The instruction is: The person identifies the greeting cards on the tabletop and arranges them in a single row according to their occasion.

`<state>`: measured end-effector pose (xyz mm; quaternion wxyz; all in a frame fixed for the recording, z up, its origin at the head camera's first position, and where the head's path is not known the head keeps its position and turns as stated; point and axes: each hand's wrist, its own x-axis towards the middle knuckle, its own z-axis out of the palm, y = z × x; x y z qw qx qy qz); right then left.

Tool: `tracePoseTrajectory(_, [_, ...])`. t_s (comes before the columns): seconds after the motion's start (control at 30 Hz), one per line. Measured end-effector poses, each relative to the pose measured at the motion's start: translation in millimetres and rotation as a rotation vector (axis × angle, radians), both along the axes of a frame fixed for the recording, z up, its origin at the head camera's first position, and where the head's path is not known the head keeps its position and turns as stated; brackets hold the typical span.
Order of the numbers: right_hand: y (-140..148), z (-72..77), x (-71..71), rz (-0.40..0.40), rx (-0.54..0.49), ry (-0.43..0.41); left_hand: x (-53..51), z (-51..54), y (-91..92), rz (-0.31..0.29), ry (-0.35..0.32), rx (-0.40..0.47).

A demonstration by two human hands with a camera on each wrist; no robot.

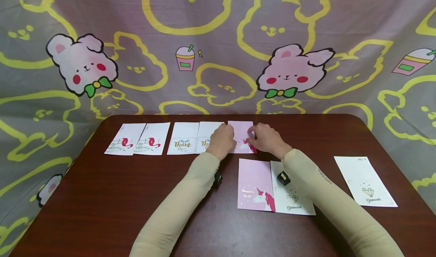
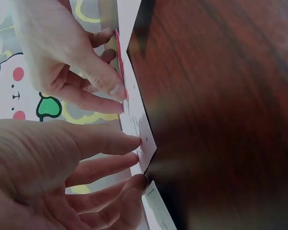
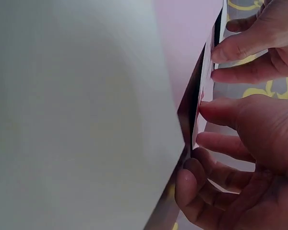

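A pink unicorn card (image 1: pixel 241 130) lies in the back row, with a hand at each side edge. My left hand (image 1: pixel 222 139) touches its left side, fingertips on the card (image 2: pixel 146 143) in the left wrist view, and partly covers a "Thank you" card (image 1: pixel 211 128). My right hand (image 1: pixel 269 139) touches the right side; in the right wrist view its thumb and forefinger rest on the card (image 3: pixel 205 91). Nearer the front lie a second unicorn card (image 1: pixel 253 173) and a diamond card (image 1: pixel 296 207), the latter partly under my right forearm.
Two flamingo cards (image 1: pixel 127 132) (image 1: pixel 156 130) lie at the back left, beside another "Thank you" card (image 1: pixel 184 130). A further diamond card (image 1: pixel 361 173) lies at the right. A patterned cloth (image 1: pixel 218 41) hangs behind the brown table (image 1: pixel 102 196).
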<state>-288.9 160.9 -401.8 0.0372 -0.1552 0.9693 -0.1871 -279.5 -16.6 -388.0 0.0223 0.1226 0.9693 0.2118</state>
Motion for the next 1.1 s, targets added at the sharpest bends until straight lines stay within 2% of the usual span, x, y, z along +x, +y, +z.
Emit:
tracePoseTrajectory(0.3, [2,-1.2,-1.6,0.022,-0.030,0.006,0.8,-0.5,0.9,-0.024,0.009,-0.022])
tracePoseTrajectory(0.33, [3,-1.5,-1.7,0.025,-0.039,0.004,-5.4,-9.9,0.1,-0.027,0.020,-0.025])
tracePoseTrajectory(0.4, [4,-1.8,-2.1,0.028,-0.060,-0.004,-5.4,-9.9,-0.4,-0.030,0.026,-0.026])
tracePoseTrajectory(0.53, [9,-0.8,0.4,0.037,-0.116,-0.010,-3.3,-6.7,-2.8,-0.054,0.058,-0.031])
tracePoseTrajectory(0.57, [10,-0.1,2.3,0.037,-0.125,-0.004,4.1,4.1,-3.2,-0.064,0.054,-0.027])
tracePoseTrajectory(0.6, [11,0.6,4.6,0.040,-0.133,0.005,5.8,5.8,-4.6,-0.076,0.061,-0.028])
tracePoseTrajectory(0.73, [19,5.3,17.4,0.047,-0.166,0.030,14.4,11.3,-12.5,-0.150,0.030,0.005])
tracePoseTrajectory(0.83, [25,7.7,28.3,0.053,-0.173,0.029,23.7,12.1,-19.3,-0.251,-0.051,0.034])
tracePoseTrajectory(0.97, [33,8.3,43.9,0.069,-0.156,0.029,37.9,10.9,-25.9,-0.386,-0.144,0.032])
tracePoseTrajectory(1.1, [38,8.6,60.3,0.087,-0.137,0.025,48.7,10.6,-27.2,-0.433,-0.165,0.022])
